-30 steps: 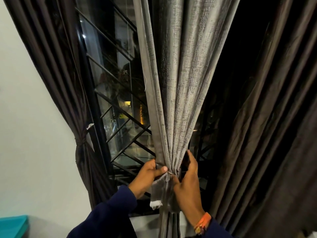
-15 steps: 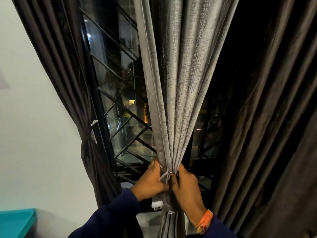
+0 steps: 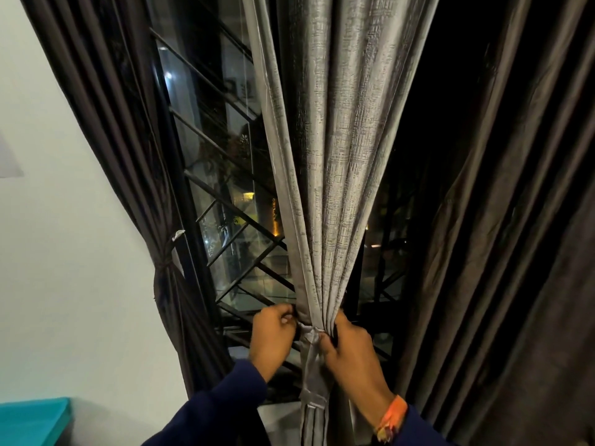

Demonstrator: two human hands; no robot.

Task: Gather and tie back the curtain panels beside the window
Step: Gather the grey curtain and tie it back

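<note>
A grey textured curtain panel [image 3: 338, 156] hangs in the middle of the window, gathered into a narrow bunch low down. A grey fabric tie [image 3: 310, 358] wraps that bunch and hangs below it. My left hand [image 3: 273, 336] pinches the tie at the bunch's left side, fingers curled. My right hand [image 3: 351, 352] grips the bunch and the tie from the right, thumb on the tie. A dark brown curtain [image 3: 106, 130] at the left is tied back at the waist. Another dark brown curtain [image 3: 521, 239] hangs loose at the right.
Behind the curtains stands a dark window with a black metal grille [image 3: 231, 239]. A white wall [image 3: 54, 252] fills the left side. A teal surface [image 3: 32, 420] shows at the bottom left corner. Night lights glow outside the glass.
Both hands have closed in on the gathered bunch and now work the tie at its waist. The view has shifted slightly right and down.
</note>
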